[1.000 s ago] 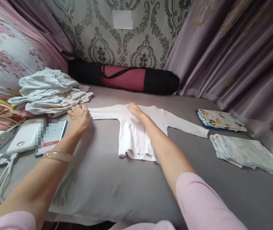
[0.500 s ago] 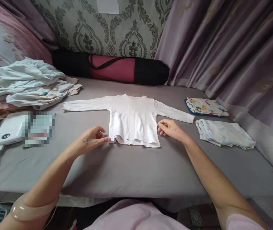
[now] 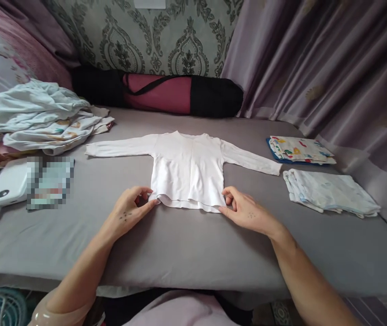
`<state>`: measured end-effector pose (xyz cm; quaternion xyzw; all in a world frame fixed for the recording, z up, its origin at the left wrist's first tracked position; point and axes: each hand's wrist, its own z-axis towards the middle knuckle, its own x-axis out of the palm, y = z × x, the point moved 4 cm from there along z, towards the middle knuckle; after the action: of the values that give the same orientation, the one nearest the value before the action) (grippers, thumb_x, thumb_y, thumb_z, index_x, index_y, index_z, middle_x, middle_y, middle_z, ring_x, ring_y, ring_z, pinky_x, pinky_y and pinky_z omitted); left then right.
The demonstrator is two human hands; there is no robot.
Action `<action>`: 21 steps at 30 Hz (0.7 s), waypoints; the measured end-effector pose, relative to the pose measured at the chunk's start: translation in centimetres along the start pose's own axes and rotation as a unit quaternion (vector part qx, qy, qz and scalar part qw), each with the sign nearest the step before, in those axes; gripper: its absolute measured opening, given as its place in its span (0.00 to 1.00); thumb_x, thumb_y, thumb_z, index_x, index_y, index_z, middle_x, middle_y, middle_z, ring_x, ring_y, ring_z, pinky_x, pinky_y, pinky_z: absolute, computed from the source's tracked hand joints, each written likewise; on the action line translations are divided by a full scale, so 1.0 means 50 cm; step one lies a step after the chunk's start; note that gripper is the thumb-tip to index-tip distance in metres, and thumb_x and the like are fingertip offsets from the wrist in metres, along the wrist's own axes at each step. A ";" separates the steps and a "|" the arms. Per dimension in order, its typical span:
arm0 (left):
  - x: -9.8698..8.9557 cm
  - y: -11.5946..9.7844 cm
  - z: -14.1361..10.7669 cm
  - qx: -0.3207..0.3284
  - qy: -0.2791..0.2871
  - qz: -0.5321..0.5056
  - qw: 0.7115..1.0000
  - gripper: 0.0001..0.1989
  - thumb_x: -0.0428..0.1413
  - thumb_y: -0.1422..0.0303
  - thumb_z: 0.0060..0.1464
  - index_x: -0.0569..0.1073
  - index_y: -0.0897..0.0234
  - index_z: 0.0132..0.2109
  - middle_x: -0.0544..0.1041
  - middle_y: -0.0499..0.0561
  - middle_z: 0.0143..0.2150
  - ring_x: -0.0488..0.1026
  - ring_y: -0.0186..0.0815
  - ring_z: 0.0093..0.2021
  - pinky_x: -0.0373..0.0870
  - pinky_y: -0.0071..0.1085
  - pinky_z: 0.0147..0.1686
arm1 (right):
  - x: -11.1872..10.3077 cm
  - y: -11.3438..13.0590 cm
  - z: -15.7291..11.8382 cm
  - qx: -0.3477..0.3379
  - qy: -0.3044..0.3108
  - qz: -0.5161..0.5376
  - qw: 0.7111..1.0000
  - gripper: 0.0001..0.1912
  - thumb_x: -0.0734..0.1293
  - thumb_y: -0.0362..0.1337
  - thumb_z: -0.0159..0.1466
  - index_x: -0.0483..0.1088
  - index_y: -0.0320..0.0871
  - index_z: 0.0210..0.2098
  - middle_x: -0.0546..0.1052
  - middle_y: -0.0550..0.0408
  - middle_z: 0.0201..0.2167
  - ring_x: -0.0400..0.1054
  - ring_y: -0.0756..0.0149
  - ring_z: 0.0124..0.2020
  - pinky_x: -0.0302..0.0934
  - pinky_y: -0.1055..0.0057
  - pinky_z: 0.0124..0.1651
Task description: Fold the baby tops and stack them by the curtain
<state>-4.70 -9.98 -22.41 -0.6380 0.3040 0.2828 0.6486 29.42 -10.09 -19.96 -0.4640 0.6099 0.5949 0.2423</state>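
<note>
Head: wht shirt btwn L grip, R grip

Left hand and right hand pinch the shirt by its lower corners; folded clothes lie right, a heap left.

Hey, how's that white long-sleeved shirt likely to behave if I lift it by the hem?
The white shirt will likely hang floppy, judging by its rippled hem. It's probably light, since its fabric looks thin. The sleeves, spread out sideways, may dangle.
</note>
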 end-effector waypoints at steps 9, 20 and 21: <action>-0.003 -0.029 -0.020 -0.006 -0.100 -0.005 0.995 0.21 0.46 0.52 0.62 0.73 0.57 0.52 0.76 0.48 0.31 0.71 0.36 0.31 0.67 0.30 0.35 | 0.023 0.033 -0.004 0.026 -0.077 -0.143 0.986 0.10 0.59 0.34 0.61 0.66 0.53 0.41 0.78 0.52 0.40 0.74 0.57 0.38 0.56 0.67 0.33; -0.001 -0.037 -0.004 -0.019 -0.093 -0.038 0.995 0.17 0.52 0.58 0.57 0.72 0.57 0.51 0.66 0.41 0.24 0.64 0.31 0.24 0.62 0.26 0.28 | 0.029 0.044 -0.007 0.055 -0.060 -0.148 0.986 0.11 0.60 0.37 0.66 0.67 0.48 0.47 0.76 0.56 0.29 0.73 0.60 0.32 0.50 0.70 0.31; -0.003 -0.035 -0.002 -0.024 -0.094 -0.036 0.995 0.17 0.51 0.59 0.56 0.73 0.58 0.50 0.66 0.41 0.23 0.63 0.31 0.24 0.61 0.26 0.28 | 0.025 0.044 -0.007 0.055 -0.055 -0.138 0.987 0.12 0.60 0.37 0.66 0.67 0.47 0.48 0.76 0.56 0.29 0.72 0.60 0.31 0.50 0.71 0.31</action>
<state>-3.51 -10.13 -21.14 -0.6342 0.2114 0.3255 0.6687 27.07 -11.06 -19.83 -0.4965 0.5574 0.5458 0.3807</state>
